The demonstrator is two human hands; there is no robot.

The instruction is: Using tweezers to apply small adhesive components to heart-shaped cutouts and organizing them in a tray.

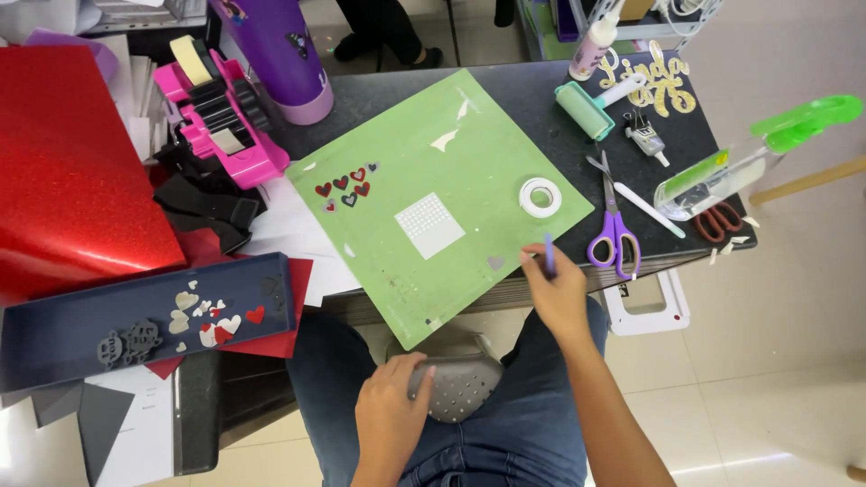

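The person sits at a dark tabletop (532, 86) with a green cutting mat (451, 180) lying askew on it, one corner hanging over the near edge above their lap. The right hand (555, 289) hovers at the mat's near right edge, its grip closed around a thin purple tool (548, 255) that stands nearly upright, its tip close to a small grey heart cutout (495, 262) on the mat. The left hand (390, 417) rests down on the lap, fingers curled over a grey dotted piece (462, 386) lying on the blue jeans; the grip is closed loosely on its left end. On the mat, well apart from the hands, sit a cluster of small red and dark hearts (345, 189) near the far left corner, a square of white dots (429, 225) in the middle, and a roll of white tape (539, 197) near the right edge. Just right of the mat lie purple-handled scissors (614, 236), and beyond them a teal roller (586, 108), a glue bottle (591, 45) and gold glitter lettering (651, 79). To the left stand a pink tape dispenser (221, 113), a purple tumbler (275, 54) and a red glitter sheet (72, 171). A dark blue tray (54, 329) nearer the person holds loose heart cutouts in silver, white and red.
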